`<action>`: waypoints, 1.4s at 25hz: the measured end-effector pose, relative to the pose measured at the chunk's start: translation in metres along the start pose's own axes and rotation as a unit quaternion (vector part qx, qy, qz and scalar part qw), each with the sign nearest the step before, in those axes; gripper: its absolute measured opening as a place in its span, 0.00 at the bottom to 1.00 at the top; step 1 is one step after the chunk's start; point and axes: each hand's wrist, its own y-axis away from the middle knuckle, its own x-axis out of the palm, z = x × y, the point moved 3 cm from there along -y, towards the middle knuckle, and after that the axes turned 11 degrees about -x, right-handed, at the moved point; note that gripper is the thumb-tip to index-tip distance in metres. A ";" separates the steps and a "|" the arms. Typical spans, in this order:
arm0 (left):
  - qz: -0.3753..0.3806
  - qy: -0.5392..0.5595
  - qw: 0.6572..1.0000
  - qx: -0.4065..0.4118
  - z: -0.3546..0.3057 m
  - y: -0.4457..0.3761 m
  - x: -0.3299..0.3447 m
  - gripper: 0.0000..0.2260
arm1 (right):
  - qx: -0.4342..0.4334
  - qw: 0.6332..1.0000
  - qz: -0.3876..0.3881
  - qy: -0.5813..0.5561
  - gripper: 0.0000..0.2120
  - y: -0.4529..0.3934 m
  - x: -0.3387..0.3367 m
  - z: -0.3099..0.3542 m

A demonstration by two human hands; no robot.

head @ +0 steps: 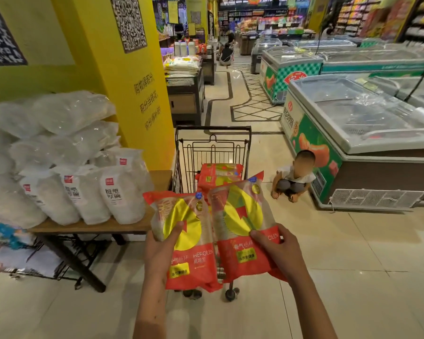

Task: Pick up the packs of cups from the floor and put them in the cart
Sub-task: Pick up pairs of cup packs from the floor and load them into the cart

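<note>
Two bare forearms reach out from below. The left hand (160, 250) grips a red and yellow plastic pack of cups (184, 241), thumb curled over its printed face, the other fingers hidden behind. The right hand (275, 248) pinches a second red and yellow pack of cups (240, 231), thumb on front, fingers curled round its right edge. Both packs are held low down, near their lower ends, so the tops lean forward over the near rim of the black wire shopping cart (212, 143). That looks like a hold chosen for tipping them in top first.

The two packs touch along their inner edges. A third red pack (219, 173) already lies inside the basket, further in. None is visible on the floor in this view.

Room to move: the basket is open on top, with free depth beyond the pack inside. A wooden table (88, 227) stacked with white bagged goods (113, 192) stands just beside the cart's left side. To the right, a small child (293, 177) squats on the tiled floor near the cart, in front of a green and white chest freezer (353, 133). A rightward swing seems riskiest.
</note>
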 end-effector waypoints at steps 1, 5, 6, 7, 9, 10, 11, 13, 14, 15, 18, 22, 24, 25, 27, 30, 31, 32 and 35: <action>-0.002 0.001 1.000 0.011 -0.004 -0.012 0.018 0.43 | 0.002 1.000 -0.001 -0.001 0.39 -0.019 -0.005 -0.005; -0.009 -0.012 0.999 0.036 -0.025 -0.060 0.088 0.45 | -0.002 1.000 -0.005 -0.017 0.34 -0.095 -0.021 -0.017; -0.010 -0.020 0.999 0.039 -0.033 -0.072 0.106 0.45 | 0.006 1.000 -0.007 -0.021 0.34 -0.118 -0.026 -0.019; -0.010 -0.022 0.999 0.037 -0.039 -0.084 0.124 0.46 | 0.011 1.000 -0.003 -0.027 0.34 -0.142 -0.033 -0.019; -0.011 -0.007 0.999 0.042 -0.052 -0.102 0.157 0.48 | 0.012 0.999 0.002 -0.051 0.32 -0.187 -0.045 -0.020; -0.013 -0.009 0.999 0.039 -0.060 -0.111 0.173 0.47 | 0.015 0.998 0.003 -0.056 0.30 -0.209 -0.050 -0.021; -0.018 -0.017 0.999 0.028 -0.065 -0.120 0.186 0.45 | 0.014 0.998 0.006 -0.054 0.28 -0.228 -0.054 -0.023; -0.044 -0.017 0.999 0.016 -0.076 -0.137 0.208 0.38 | 0.017 0.998 0.025 -0.056 0.26 -0.262 -0.058 -0.025; -0.058 -0.016 0.998 0.017 -0.079 -0.145 0.217 0.35 | 0.016 0.998 0.035 -0.059 0.26 -0.280 -0.060 -0.027; -0.073 -0.023 0.997 0.012 -0.082 -0.152 0.226 0.34 | 0.015 0.997 0.046 -0.062 0.25 -0.300 -0.061 -0.029; -0.104 -0.029 0.994 -0.022 -0.084 -0.178 0.253 0.36 | 0.028 0.993 0.092 -0.063 0.22 -0.360 -0.056 -0.044; -0.169 -0.005 0.984 -0.056 -0.091 -0.207 0.286 0.36 | 0.011 0.988 0.154 -0.028 0.24 -0.437 -0.039 -0.053; -0.217 0.009 0.973 -0.074 -0.094 -0.218 0.302 0.32 | -0.011 0.978 0.210 -0.011 0.16 -0.481 -0.031 -0.049; -0.239 0.020 0.968 -0.079 -0.094 -0.223 0.309 0.36 | -0.012 0.972 0.236 -0.009 0.13 -0.499 -0.026 -0.046; -0.280 0.028 0.956 -0.082 -0.094 -0.229 0.318 0.48 | -0.025 0.963 0.269 -0.001 0.14 -0.528 -0.017 -0.039; -0.319 0.059 0.940 -0.103 -0.101 -0.238 0.326 0.50 | -0.035 0.946 0.322 0.015 0.18 -0.564 0.001 -0.042; -0.334 0.072 0.933 -0.112 -0.101 -0.239 0.326 0.48 | -0.036 0.937 0.348 0.020 0.17 -0.575 0.011 -0.045; -0.348 0.090 0.926 -0.116 -0.099 -0.241 0.325 0.46 | -0.033 0.927 0.373 0.019 0.17 -0.586 0.022 -0.048; -0.394 0.138 0.896 -0.150 -0.076 -0.260 0.316 0.51 | -0.024 0.903 0.427 0.030 0.20 -0.611 0.064 -0.055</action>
